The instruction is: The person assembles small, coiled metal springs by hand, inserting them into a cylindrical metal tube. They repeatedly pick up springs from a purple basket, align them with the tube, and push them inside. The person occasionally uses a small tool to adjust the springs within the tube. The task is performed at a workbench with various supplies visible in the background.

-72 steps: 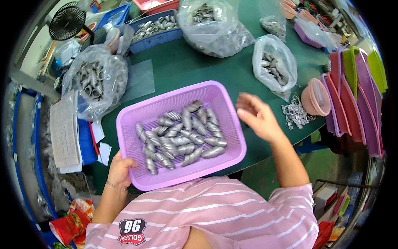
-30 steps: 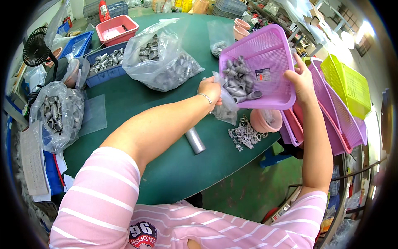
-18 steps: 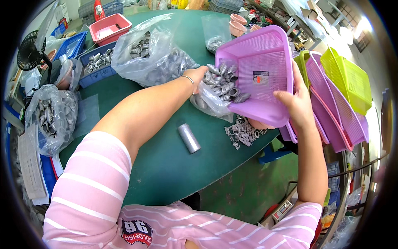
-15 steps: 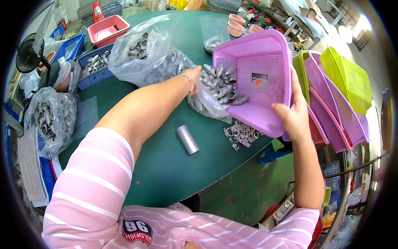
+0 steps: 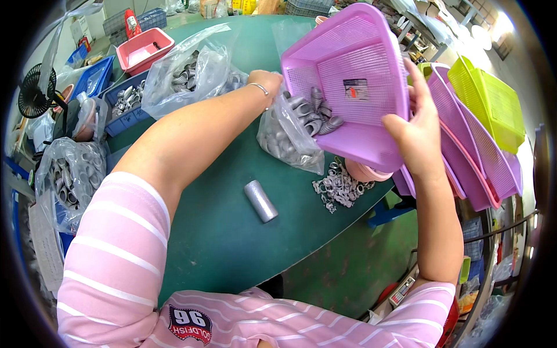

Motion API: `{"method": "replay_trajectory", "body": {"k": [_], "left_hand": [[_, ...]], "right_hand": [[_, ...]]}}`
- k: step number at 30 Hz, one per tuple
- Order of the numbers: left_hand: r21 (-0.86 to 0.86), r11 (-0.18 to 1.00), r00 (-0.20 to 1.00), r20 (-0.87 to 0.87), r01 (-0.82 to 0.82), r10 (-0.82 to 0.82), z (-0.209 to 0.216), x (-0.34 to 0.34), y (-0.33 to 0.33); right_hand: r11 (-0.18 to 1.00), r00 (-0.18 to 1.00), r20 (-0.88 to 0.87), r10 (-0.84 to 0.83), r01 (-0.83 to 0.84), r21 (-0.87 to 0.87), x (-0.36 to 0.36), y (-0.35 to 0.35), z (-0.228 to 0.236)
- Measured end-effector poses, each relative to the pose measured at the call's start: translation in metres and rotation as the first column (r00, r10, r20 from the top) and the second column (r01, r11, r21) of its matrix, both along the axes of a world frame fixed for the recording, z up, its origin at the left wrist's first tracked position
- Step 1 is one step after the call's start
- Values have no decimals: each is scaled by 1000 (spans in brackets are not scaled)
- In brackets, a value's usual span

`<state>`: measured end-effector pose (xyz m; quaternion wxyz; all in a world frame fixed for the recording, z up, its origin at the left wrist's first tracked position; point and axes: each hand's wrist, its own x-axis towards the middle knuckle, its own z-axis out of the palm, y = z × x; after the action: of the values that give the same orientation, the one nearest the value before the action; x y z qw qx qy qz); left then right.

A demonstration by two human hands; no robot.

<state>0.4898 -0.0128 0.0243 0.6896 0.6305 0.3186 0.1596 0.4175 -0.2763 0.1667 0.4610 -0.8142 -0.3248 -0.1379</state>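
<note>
A purple plastic basket [image 5: 364, 55] is tilted up in my right hand [image 5: 422, 130], whose thumb and fingers clamp its right rim. Its lower left side leans into the mouth of a clear plastic bag [image 5: 284, 142]. Grey ribbed, curved metal-looking parts [image 5: 316, 113] lie in the basket's low corner, and more show through the bag. My left hand [image 5: 264, 84] is closed on the bag's upper edge, its fingers partly hidden. On the green table [image 5: 220, 243] in front lies a silvery cylinder [image 5: 261, 201]. A heap of small grey parts [image 5: 341, 185] sits below the basket.
A pink bowl [image 5: 366, 171] stands under the basket. Further left are another bag of parts [image 5: 194, 72], a blue bin [image 5: 125, 119], a pink tub [image 5: 145, 51], a fan [image 5: 36, 90] and a filled bag [image 5: 69, 180]. Stacked purple and green baskets [image 5: 484, 110] stand at right.
The basket has been raised and tipped further toward the bag. Fewer parts are in it, and the bag looks fuller. My left hand has moved slightly up and left. The pink bowl has come into sight.
</note>
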Motion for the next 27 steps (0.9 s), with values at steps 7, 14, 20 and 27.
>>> {"method": "replay_trajectory", "body": {"k": [7,14,20,27], "left_hand": [[-39,980,976,-83,196,-199,-51,22,43],[161,946,953,-158,282,-258,-60,9,57],[77,983,978,-143,164,-152,-82,10,84],[30,980,962,-199,195,-185,-22,-86,4]], "right_hand": [[939,889,430,156,2,-345,-45,29,-1],[945,820,547,168,24,-327,-63,17,5],[993,770,630,101,-119,-14,-57,16,40],[998,928,372,-22,-2,65,-47,-44,10]]}}
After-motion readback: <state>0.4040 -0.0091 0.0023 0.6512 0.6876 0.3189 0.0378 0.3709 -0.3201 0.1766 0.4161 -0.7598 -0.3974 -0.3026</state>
